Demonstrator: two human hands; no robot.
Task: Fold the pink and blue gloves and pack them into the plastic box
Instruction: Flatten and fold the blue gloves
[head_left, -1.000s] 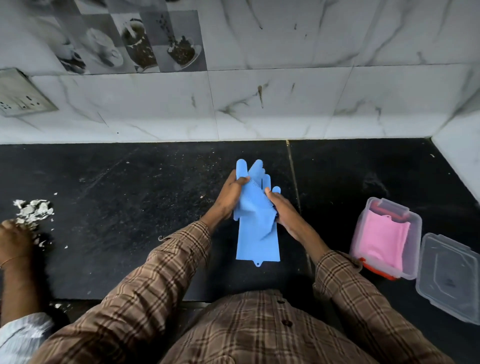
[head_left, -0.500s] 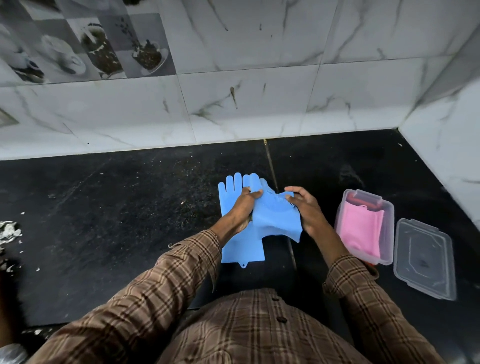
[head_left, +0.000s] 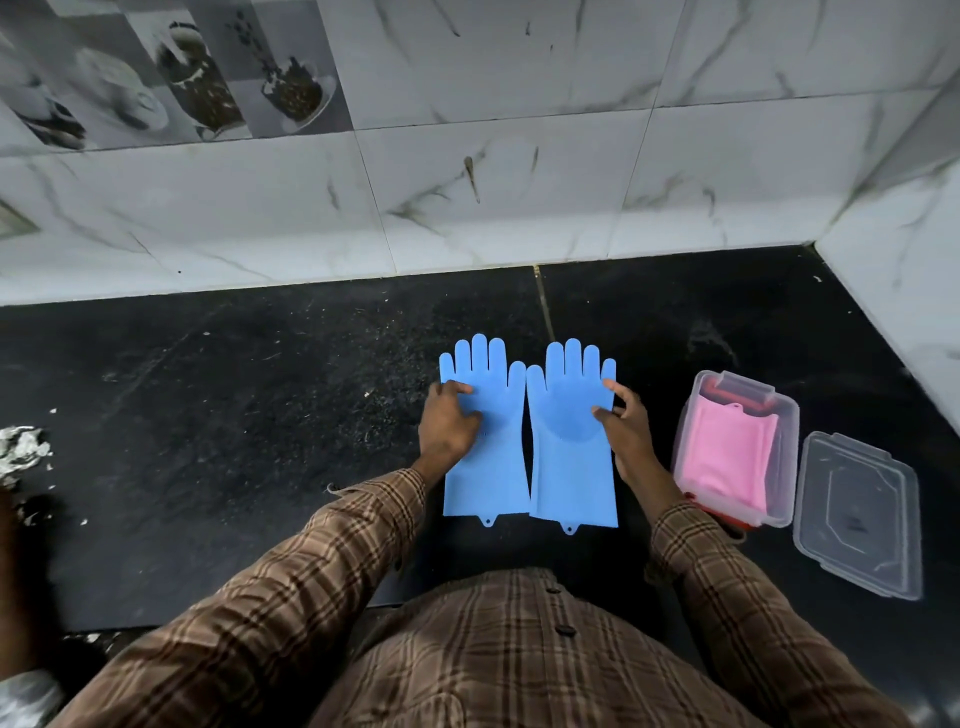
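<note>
**Blue gloves flat on the counter, pink pair boxed**

While both hands pressed down from the head view, two blue gloves lay flat and side by side on the black counter, inner edges touching, fingers toward the tiled wall; the left hand rested fingers spread on the left blue glove, gripping nothing; the right hand sat at the outer edge of the right blue glove, fingers apart, tips touching it; just right of that hand stood the plastic box, open, with the folded pink gloves inside; its clear lid lay beside it, near the counter's corner; wide bare counter stretched left of the gloves, up to white scraps at the left edge.
</note>
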